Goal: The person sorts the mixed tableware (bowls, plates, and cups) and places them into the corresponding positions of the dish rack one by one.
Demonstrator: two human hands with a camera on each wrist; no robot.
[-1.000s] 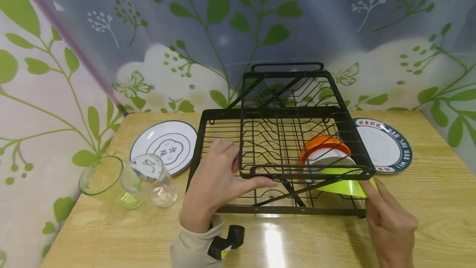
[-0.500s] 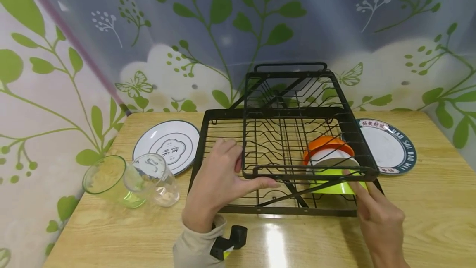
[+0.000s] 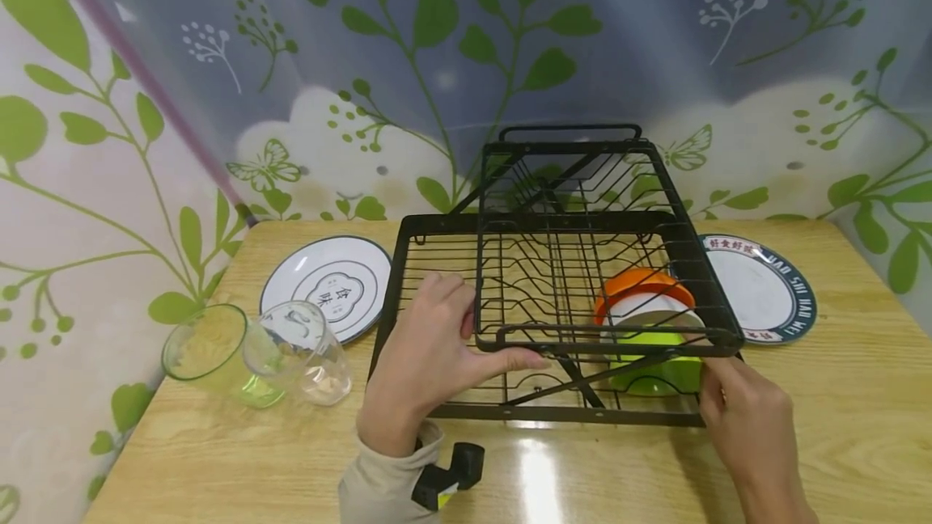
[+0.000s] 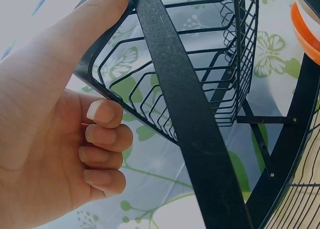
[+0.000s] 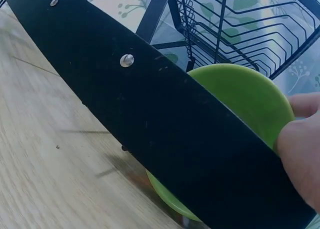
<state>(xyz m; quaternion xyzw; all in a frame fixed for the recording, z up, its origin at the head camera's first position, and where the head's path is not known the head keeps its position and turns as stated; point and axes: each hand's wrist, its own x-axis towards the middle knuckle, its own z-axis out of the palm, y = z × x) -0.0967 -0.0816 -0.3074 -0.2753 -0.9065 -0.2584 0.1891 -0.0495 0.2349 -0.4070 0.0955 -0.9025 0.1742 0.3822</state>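
Note:
A black two-tier dish rack (image 3: 568, 412) stands on the wooden table. My left hand (image 3: 418, 354) grips the front left corner of its upper tier (image 3: 604, 344), the thumb along the bar and the other fingers curled below, as the left wrist view shows. Under that tier, my right hand (image 3: 753, 415) pinches the right rim of a green bowl (image 3: 644, 381). The green bowl is on edge at the front of the lower tier; in the right wrist view the rack's wide bar crosses in front of it. Behind it, a white bowl (image 3: 648, 304) and an orange bowl (image 3: 639, 278) stand in a row.
Left of the rack lies a white plate (image 3: 291, 277) with a blue rim. A green-tinted glass (image 3: 200, 346) and a clear glass (image 3: 328, 370) stand nearer the front. Another blue-rimmed plate (image 3: 753, 289) lies to the right. A patterned curtain (image 3: 364, 39) hangs behind the table.
My right hand has moved left, bringing the green bowl further in under the upper tier. The bowl has turned and sits lower, nearer the white one. My left hand keeps its hold.

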